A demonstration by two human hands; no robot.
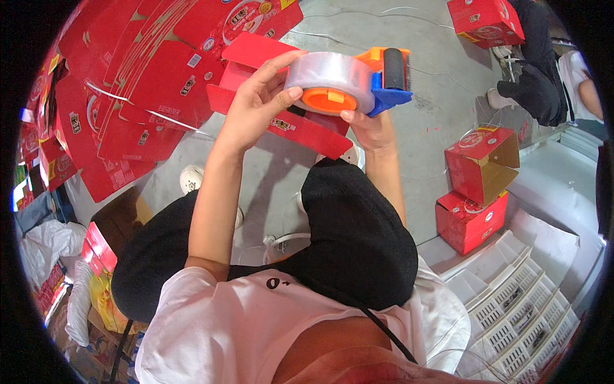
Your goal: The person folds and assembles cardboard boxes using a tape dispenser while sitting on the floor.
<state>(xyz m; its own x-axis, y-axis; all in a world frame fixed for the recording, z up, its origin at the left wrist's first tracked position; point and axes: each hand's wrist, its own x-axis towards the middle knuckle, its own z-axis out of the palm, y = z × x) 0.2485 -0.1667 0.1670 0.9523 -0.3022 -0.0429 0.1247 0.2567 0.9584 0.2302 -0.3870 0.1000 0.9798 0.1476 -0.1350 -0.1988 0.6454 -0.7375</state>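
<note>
Holding a tape dispenser (329, 70) near the top centre of the frame, the person has both hands on its thick, clear roll. The left hand (261, 101) is partly closed around the roll's left side, with the thumb on its near edge by the orange hub (329, 99) and the fingers bent over the upper side. The right hand (375, 132) is at the lower right of the roll, its thumb against the lower edge; the other fingers are mostly hidden, so how far they curl cannot be told. The dispenser's blue and orange head, with a black roller (394, 69), points right. Beneath it in view is a red carton (323, 139) with its flaps spread. Flattened red cartons (163, 83) overlap in the upper left. At right, one open red box (472, 153) sits on another red box (470, 221), above a group of white slotted crates (521, 307) at lower right.
</note>
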